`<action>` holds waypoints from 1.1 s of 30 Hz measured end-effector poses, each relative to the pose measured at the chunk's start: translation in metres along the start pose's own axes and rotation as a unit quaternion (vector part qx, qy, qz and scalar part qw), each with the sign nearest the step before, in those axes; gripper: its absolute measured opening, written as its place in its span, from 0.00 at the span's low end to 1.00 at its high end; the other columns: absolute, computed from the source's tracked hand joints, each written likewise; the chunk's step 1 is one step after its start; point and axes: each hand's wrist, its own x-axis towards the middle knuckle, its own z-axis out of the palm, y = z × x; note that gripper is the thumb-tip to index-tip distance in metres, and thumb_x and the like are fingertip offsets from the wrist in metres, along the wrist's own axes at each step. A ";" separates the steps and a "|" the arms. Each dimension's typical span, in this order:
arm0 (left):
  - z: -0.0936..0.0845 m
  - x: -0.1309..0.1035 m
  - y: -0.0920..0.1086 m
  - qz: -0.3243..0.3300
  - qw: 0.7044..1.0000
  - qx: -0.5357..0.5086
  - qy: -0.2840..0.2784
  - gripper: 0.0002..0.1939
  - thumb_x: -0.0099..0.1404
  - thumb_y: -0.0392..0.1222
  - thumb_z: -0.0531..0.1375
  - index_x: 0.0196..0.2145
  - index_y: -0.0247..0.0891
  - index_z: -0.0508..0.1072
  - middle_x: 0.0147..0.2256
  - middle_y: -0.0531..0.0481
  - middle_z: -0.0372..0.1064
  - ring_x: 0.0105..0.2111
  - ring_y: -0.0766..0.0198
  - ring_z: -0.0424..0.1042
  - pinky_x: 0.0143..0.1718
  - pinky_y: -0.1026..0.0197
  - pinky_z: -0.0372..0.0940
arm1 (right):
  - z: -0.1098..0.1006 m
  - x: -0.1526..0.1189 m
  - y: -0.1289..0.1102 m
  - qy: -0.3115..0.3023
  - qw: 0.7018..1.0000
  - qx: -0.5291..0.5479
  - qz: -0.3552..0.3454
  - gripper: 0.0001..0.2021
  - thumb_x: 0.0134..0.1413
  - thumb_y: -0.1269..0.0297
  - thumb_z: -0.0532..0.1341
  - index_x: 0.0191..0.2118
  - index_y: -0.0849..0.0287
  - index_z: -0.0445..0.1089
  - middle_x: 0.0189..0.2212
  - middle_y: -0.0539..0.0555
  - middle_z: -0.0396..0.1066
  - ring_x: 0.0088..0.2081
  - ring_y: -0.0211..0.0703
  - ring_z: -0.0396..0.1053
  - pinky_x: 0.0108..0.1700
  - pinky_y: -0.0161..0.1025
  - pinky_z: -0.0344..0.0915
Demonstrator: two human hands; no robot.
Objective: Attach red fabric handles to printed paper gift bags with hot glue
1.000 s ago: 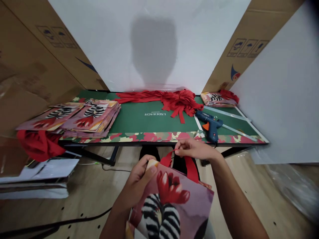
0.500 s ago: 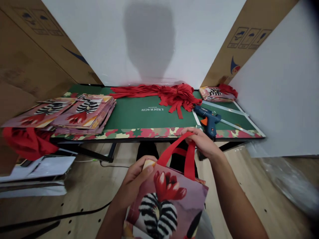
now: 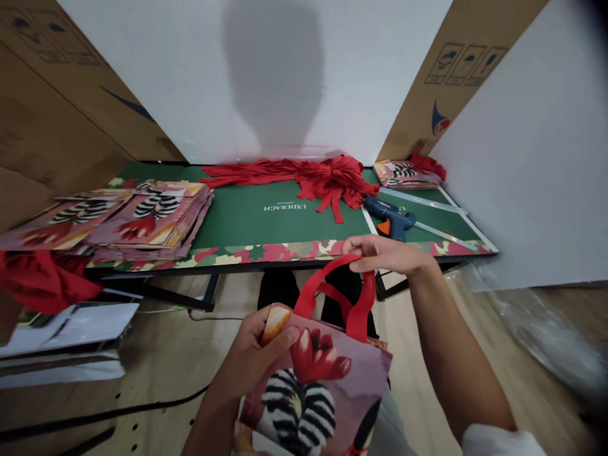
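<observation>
A paper gift bag, printed with a red flower and zebra stripes on mauve, is held low in front of me. My left hand grips its upper left edge, thumb on the printed front. A red ribbon handle loops up from the bag's top. My right hand pinches the top of that loop between thumb and fingers. A second red strap shows behind the front one. The bag's lower end runs out of view.
On the green table lie stacked printed bags, a heap of red ribbons, and a blue glue gun with clear glue sticks. More bags sit at the back right. Red fabric hangs at left.
My right hand has turned flatter and moved slightly, bending the ribbon loop into a rounder shape. The left hand still grips the bag. The whole view has shifted a little.
</observation>
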 end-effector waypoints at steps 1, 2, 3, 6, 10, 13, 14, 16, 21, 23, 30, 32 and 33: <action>-0.001 0.000 -0.001 -0.001 1.000 0.004 -0.003 0.25 0.62 0.60 0.76 0.32 0.35 0.73 0.27 0.54 0.67 0.27 0.67 0.63 0.29 0.67 0.60 | -0.003 -0.003 0.000 -0.022 1.000 -0.012 0.002 0.21 0.56 0.46 0.76 0.39 0.58 0.75 0.27 0.46 0.71 0.26 0.34 0.62 0.29 0.32 0.58; -0.001 0.001 -0.002 -0.002 1.000 0.008 -0.008 0.25 0.63 0.60 0.75 0.33 0.35 0.73 0.28 0.53 0.67 0.28 0.67 0.63 0.30 0.67 0.60 | -0.005 -0.006 0.001 -0.031 0.999 -0.022 -0.001 0.23 0.60 0.41 0.74 0.39 0.59 0.76 0.27 0.48 0.72 0.25 0.35 0.63 0.28 0.33 0.59; -0.002 0.001 -0.003 -0.005 1.000 0.013 -0.013 0.25 0.63 0.60 0.75 0.34 0.35 0.74 0.28 0.53 0.68 0.28 0.67 0.64 0.30 0.67 0.61 | -0.006 -0.009 0.001 -0.025 0.999 -0.027 -0.009 0.26 0.63 0.37 0.70 0.38 0.60 0.78 0.27 0.50 0.74 0.25 0.36 0.64 0.28 0.33 0.60; -0.002 0.003 -0.004 -0.010 1.000 0.017 -0.015 0.25 0.65 0.61 0.74 0.34 0.35 0.74 0.29 0.52 0.69 0.29 0.66 0.65 0.31 0.66 0.62 | -0.006 -0.014 0.003 0.032 0.998 -0.018 -0.043 0.32 0.66 0.32 0.66 0.36 0.62 0.83 0.32 0.56 0.79 0.29 0.40 0.70 0.32 0.36 0.65; -0.002 0.006 -0.003 0.007 0.999 0.023 -0.025 0.26 0.64 0.61 0.74 0.31 0.36 0.71 0.27 0.56 0.63 0.27 0.69 0.59 0.28 0.69 0.57 | 0.001 -0.010 0.007 0.070 0.994 0.052 -0.071 0.29 0.63 0.35 0.70 0.35 0.62 0.83 0.29 0.53 0.74 0.31 0.39 0.68 0.36 0.36 0.66; -0.003 0.007 -0.003 0.001 0.999 0.027 -0.028 0.26 0.64 0.62 0.74 0.32 0.36 0.72 0.27 0.55 0.64 0.27 0.68 0.61 0.29 0.68 0.59 | 0.008 -0.005 0.009 0.056 0.985 0.136 -0.087 0.25 0.63 0.40 0.73 0.36 0.62 0.81 0.24 0.47 0.65 0.26 0.35 0.60 0.30 0.34 0.62; -0.004 0.007 -0.004 -0.004 0.999 0.028 -0.028 0.26 0.64 0.62 0.74 0.32 0.36 0.72 0.28 0.54 0.65 0.28 0.67 0.62 0.29 0.68 0.60 | 0.010 -0.004 0.009 0.050 0.982 0.157 -0.089 0.23 0.63 0.42 0.74 0.38 0.63 0.81 0.24 0.46 0.64 0.25 0.34 0.57 0.27 0.33 0.61; -0.004 0.007 -0.005 -0.009 0.999 0.030 -0.027 0.26 0.64 0.63 0.73 0.33 0.36 0.73 0.29 0.53 0.68 0.28 0.66 0.65 0.31 0.67 0.62 | 0.015 -0.002 0.008 0.046 0.975 0.194 -0.097 0.22 0.64 0.45 0.74 0.43 0.63 0.82 0.26 0.47 0.66 0.25 0.33 0.57 0.25 0.31 0.60; 0.001 0.009 -0.006 0.003 0.999 0.042 -0.015 0.26 0.63 0.63 0.73 0.34 0.36 0.75 0.29 0.53 0.69 0.28 0.66 0.65 0.30 0.66 0.62 | 0.028 0.002 0.001 0.029 0.950 0.277 -0.142 0.21 0.56 0.50 0.79 0.47 0.59 0.83 0.39 0.54 0.73 0.36 0.38 0.68 0.35 0.32 0.69; 0.004 0.010 -0.004 0.016 0.998 0.056 -0.010 0.25 0.63 0.62 0.73 0.33 0.36 0.75 0.27 0.54 0.68 0.27 0.67 0.63 0.29 0.67 0.60 | 0.033 0.005 -0.001 0.013 0.948 0.281 -0.149 0.19 0.60 0.52 0.78 0.50 0.57 0.82 0.38 0.53 0.72 0.37 0.40 0.69 0.40 0.35 0.71; 0.015 0.003 0.007 0.002 0.997 0.063 0.046 0.21 0.58 0.56 0.76 0.37 0.37 0.79 0.27 0.54 0.71 0.27 0.65 0.66 0.31 0.65 0.63 | 0.038 0.013 -0.008 0.022 0.936 0.298 -0.185 0.19 0.61 0.51 0.77 0.50 0.59 0.81 0.30 0.46 0.60 0.29 0.35 0.58 0.35 0.34 0.64; 0.017 -0.001 0.008 -0.009 0.997 0.038 0.067 0.23 0.55 0.56 0.77 0.39 0.37 0.79 0.28 0.54 0.73 0.28 0.65 0.68 0.32 0.64 0.66 | 0.040 0.010 -0.013 0.032 0.926 0.324 -0.188 0.15 0.61 0.53 0.77 0.44 0.58 0.80 0.29 0.44 0.55 0.26 0.33 0.51 0.29 0.32 0.59; 0.018 -0.002 0.008 -0.012 0.997 0.025 0.070 0.24 0.54 0.55 0.77 0.40 0.37 0.79 0.28 0.53 0.74 0.28 0.64 0.69 0.32 0.64 0.66 | 0.041 0.008 -0.016 0.036 0.923 0.332 -0.189 0.15 0.60 0.54 0.77 0.41 0.58 0.78 0.29 0.44 0.54 0.25 0.33 0.49 0.28 0.31 0.56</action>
